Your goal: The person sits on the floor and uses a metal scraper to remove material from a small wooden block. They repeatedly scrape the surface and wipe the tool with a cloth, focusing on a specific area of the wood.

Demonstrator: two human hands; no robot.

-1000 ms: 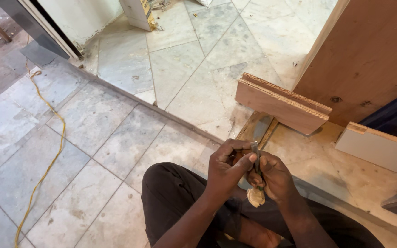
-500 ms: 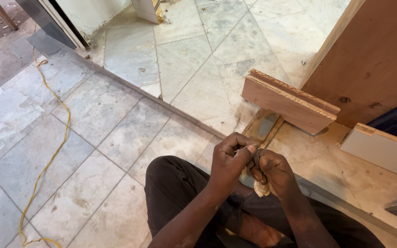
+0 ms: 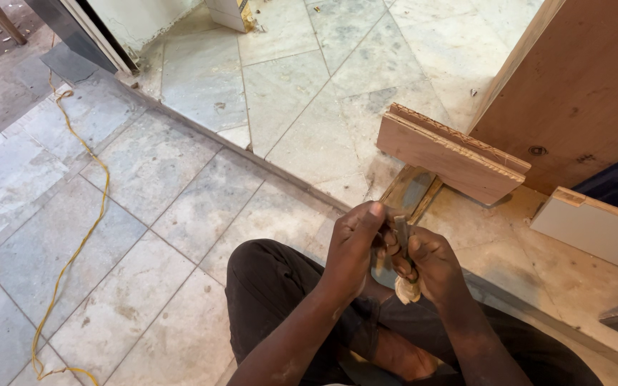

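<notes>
A grey marble tile floor (image 3: 180,186) fills most of the view, with a raised step crossing it from far left to near right. At the far right a large plywood panel (image 3: 581,86) stands upright, probably leaned out of the way. Just left of its foot a shorter plywood offcut (image 3: 448,154) rests on edge over a flat strip, and a pale board (image 3: 595,229) lies to the right. A yellow cord (image 3: 84,214) trails down the left side of the floor.

The person sits on the floor in dark trousers (image 3: 273,286), knees drawn up, so both hands work close to the body, near the centre. The left hand (image 3: 352,246) is curled narrowly, fingertips pinching the top of a small slim dark tool (image 3: 402,236). The right hand (image 3: 430,268) is closed round its lower part, where a pale scrap (image 3: 407,289) hangs; what that scrap is cannot be told. The tool stands between the two hands, both touching it.
</notes>
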